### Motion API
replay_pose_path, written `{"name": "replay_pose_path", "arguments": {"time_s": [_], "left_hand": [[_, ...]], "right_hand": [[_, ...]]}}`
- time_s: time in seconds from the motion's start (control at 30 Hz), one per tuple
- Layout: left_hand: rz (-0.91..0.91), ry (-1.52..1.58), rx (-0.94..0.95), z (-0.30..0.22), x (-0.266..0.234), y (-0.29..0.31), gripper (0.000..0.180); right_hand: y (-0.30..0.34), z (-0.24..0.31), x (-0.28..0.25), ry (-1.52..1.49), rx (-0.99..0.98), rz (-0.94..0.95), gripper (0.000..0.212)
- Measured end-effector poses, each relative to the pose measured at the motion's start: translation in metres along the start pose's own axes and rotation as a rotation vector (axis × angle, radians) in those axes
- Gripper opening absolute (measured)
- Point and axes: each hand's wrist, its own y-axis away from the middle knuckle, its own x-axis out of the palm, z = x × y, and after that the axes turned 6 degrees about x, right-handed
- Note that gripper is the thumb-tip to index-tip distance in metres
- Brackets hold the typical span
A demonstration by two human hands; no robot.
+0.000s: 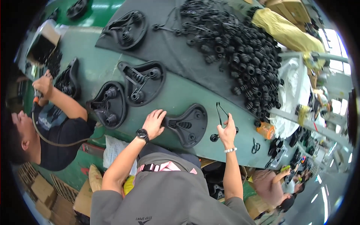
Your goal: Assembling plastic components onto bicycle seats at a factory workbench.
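Green desk in a busy workshop, partly covered by a dark mat. On the mat, toward the far right, lies a large heap of black ribbed parts, with thin rods mixed in at its left side. Beyond it rests a yellow bag; a white bag hangs to the right.

Main item: a black saddle, lying on the desk directly before the person, underside up, wide end to the right. Left hand is at the narrow end, touching it; fingers extended — whether this grip pinches the saddle cannot be told. Right hand, just beyond the wide end, has its grip pinched on a bent black rod, raised away from the saddle. One dark round piece shows just beside this hand.

Left of the left hand, two further saddles lie side by side, underside up: a near one and a far one. Another saddle rests at the mat's left end.

Right of the right hand: black scissors and an orange container. At far left, a co-worker's hand holds a tool — hose attached.
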Motion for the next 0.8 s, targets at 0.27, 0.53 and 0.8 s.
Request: {"name": "replay_pose_path", "arguments": {"time_s": [0.27,0.53,0.8], "left_hand": [[0.262,-0.186,-0.011,-0.030,0.012,-0.023,0.071],[-0.231,-0.406,-0.073,-0.058,0.006,-0.057,0.060],[-0.324,0.883,-0.385,-0.137,0.056,-0.120,0.059]], "right_hand": [[-0.057,-0.069,0.049,0.210,-0.275,-0.091,0.077],[-0.190,-0.047,0.023,-0.075,0.266,-0.171,0.076],[-0.129,-0.010,0.065,-1.005,0.051,-0.050,0.045]]}}
